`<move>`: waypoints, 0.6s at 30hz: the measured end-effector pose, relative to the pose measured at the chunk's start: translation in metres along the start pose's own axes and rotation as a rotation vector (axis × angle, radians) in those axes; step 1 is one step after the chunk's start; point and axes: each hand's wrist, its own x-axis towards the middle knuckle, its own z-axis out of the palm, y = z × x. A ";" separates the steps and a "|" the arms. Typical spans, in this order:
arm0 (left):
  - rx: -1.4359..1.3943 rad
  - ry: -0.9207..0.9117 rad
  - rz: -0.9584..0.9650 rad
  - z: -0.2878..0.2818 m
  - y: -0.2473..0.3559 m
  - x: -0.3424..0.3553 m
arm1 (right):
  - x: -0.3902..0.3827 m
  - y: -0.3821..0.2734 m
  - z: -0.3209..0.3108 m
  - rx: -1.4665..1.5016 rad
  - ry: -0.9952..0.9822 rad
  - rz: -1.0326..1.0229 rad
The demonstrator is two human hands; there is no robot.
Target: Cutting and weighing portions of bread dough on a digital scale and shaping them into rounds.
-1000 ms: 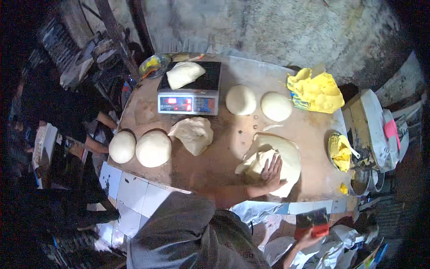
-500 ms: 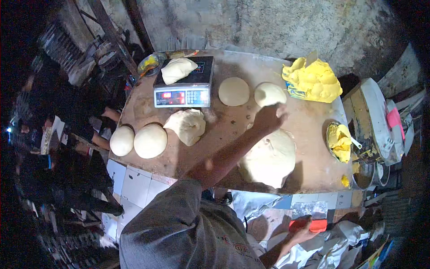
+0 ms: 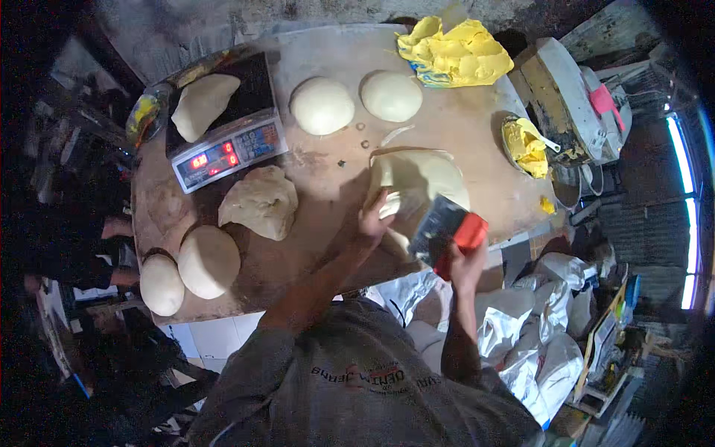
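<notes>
A large slab of pale dough (image 3: 428, 173) lies near the front edge of the table. My left hand (image 3: 375, 216) is closed on the dough's near left edge, where a fold of it shows by the fingers. My right hand (image 3: 469, 262) grips the red handle of a dough scraper (image 3: 432, 229). The scraper's metal blade is tilted over the near side of the slab, and I cannot tell whether it touches. Beyond the slab sit two round dough balls (image 3: 392, 96). To the left, a rougher lump of dough (image 3: 261, 203) rests below the scale.
A digital scale (image 3: 253, 147) at the far left bears a piece of dough (image 3: 205, 104). Two more dough balls (image 3: 208, 261) sit at the left corner. Yellow margarine (image 3: 458, 54) is heaped at the back, with a bowl of it (image 3: 527, 147) at right. Another person's arm (image 3: 119, 227) shows at left.
My left hand has come back from the far dough ball to the slab's near edge. My right hand has raised the scraper from below the table to the slab. The view has turned.
</notes>
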 end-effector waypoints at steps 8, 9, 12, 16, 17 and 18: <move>-0.019 -0.072 -0.161 -0.075 -0.020 -0.027 | 0.017 -0.031 0.104 -0.485 -0.358 -0.333; -0.386 0.020 -0.384 -0.077 -0.076 -0.047 | 0.011 -0.029 0.129 -0.483 -0.429 -0.349; -0.582 0.139 -0.529 -0.086 -0.181 -0.068 | -0.009 -0.041 0.174 -0.438 -0.576 -0.356; -0.681 0.200 -0.456 -0.079 -0.023 -0.057 | -0.002 -0.038 0.178 -0.691 -0.690 -0.312; -0.644 0.255 -0.430 -0.088 -0.022 -0.063 | -0.007 -0.049 0.195 -0.713 -0.786 -0.359; -0.583 0.245 -0.508 -0.091 -0.030 -0.068 | -0.010 -0.044 0.209 -0.675 -0.808 -0.404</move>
